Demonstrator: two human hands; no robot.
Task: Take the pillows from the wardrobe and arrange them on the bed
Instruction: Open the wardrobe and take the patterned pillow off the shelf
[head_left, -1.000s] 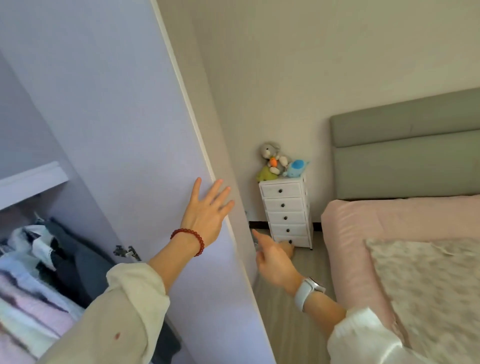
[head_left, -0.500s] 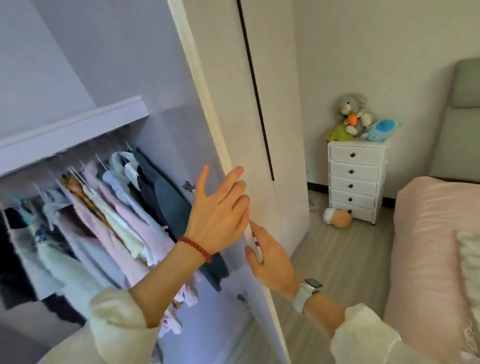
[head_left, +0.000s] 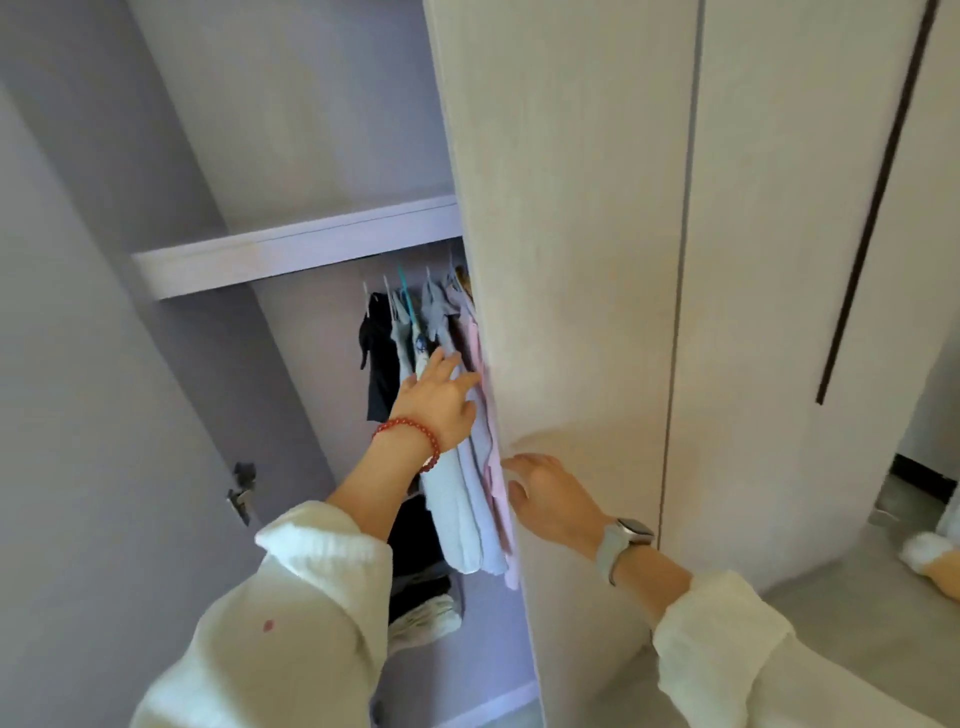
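The wardrobe (head_left: 291, 249) stands partly shut, its pale right door (head_left: 571, 260) covering most of the opening. My left hand (head_left: 441, 400), with a red bead bracelet, reaches into the gap with fingers spread, against the hanging clothes (head_left: 457, 467). My right hand (head_left: 550, 493), with a watch on the wrist, lies flat and open on the door's outer face near its edge. No pillow and no bed is in view.
A lilac shelf (head_left: 296, 249) crosses the wardrobe above the clothes rail. The left door (head_left: 78, 415) stands open with a hinge (head_left: 241, 491) on it. Folded dark and white items (head_left: 421, 608) lie low inside. A plush toy (head_left: 930, 561) lies on the floor at right.
The view swung left, from the bed and drawers to the wardrobe. The right door has swung across most of the opening. My left hand went from its inner face to the clothes.
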